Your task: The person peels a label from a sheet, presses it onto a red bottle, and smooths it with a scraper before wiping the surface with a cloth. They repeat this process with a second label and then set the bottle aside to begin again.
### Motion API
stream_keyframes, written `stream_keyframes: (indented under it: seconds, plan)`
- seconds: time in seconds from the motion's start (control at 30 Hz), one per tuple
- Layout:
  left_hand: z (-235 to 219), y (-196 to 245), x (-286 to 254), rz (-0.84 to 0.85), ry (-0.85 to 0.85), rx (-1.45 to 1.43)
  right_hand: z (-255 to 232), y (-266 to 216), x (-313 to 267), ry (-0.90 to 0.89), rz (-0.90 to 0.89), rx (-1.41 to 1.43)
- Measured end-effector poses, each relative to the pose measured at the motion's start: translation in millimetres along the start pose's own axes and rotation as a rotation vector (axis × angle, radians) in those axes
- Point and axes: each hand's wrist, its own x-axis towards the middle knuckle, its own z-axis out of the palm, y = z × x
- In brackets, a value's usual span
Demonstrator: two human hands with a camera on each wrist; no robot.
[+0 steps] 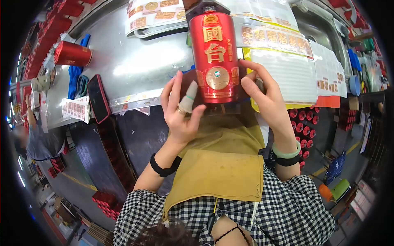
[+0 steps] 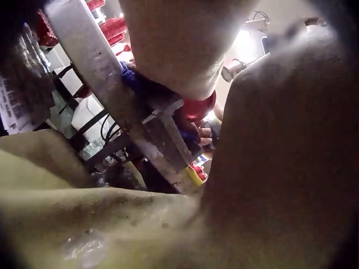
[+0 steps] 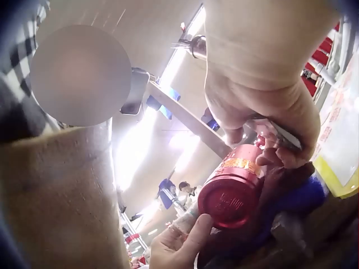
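A red bottle (image 1: 215, 57) with raised gold characters and a round gold medallion lies face up on a dark brown rest, its base toward me. Beside its lower left side is my left hand (image 1: 180, 108), fingers extended and thumb out, a pale finger cot (image 1: 189, 93) on one finger close to the bottle. At the lower right is my right hand (image 1: 264, 88), thumb and forefinger bent toward the bottle. A small shiny grey piece (image 3: 283, 134) sits within its curled fingers in the right wrist view; I cannot tell its kind. The left wrist view mostly shows skin.
Sheets of gold-and-red labels (image 1: 277, 39) lie behind and right of the bottle on the metal table (image 1: 152, 53). A phone (image 1: 99, 98) rests at the left edge near another red bottle (image 1: 73, 54). Rows of red bottles stand below at right. Another person (image 1: 39, 137) is at far left.
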Motion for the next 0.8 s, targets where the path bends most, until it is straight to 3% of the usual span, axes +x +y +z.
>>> stream_keyframes:
  seconds: [0.07, 0.13, 0.17, 0.2, 0.27, 0.3, 0.33, 0.4, 0.73, 0.8]
  plan:
    - [0.1, -7.3, 8.4, -0.073, -0.018, -0.083, 3.5, -1.1, -0.8, 0.000, -0.039, -0.119]
    - [4.3, -18.4, 22.0, -0.118, -0.022, -0.372, 7.1, -2.0, -0.5, 0.004, 0.003, -0.112]
    - [-0.2, -16.3, 27.3, -0.140, -0.137, -0.382, 8.4, -2.5, -0.1, -0.005, 0.012, -0.132]
    - [-1.2, -12.9, 31.5, -0.142, -0.129, -0.384, 9.1, -3.2, 0.2, -0.011, 0.021, -0.152]
    - [1.9, -7.0, 38.2, -0.481, -0.355, -0.799, 6.2, -2.5, 1.6, -0.025, 0.033, -0.154]
    - [5.5, -11.5, 39.1, -0.377, -0.341, -0.729, 5.0, -2.8, 2.2, -0.035, 0.048, -0.148]
    - [6.7, -12.1, 38.8, -0.375, -0.340, -0.737, 5.4, -4.7, 2.6, -0.031, 0.048, -0.154]
    - [8.5, -12.5, 38.1, -0.408, -0.300, -0.859, 7.2, -7.9, 2.1, -0.034, 0.074, -0.115]
    - [8.7, -7.8, 38.8, -0.395, -0.338, -0.809, 3.3, -4.5, 1.6, -0.040, 0.078, -0.149]
    - [10.9, -6.8, 38.0, -0.448, -0.303, -0.915, 2.2, -4.9, 1.8, -0.045, 0.086, -0.122]
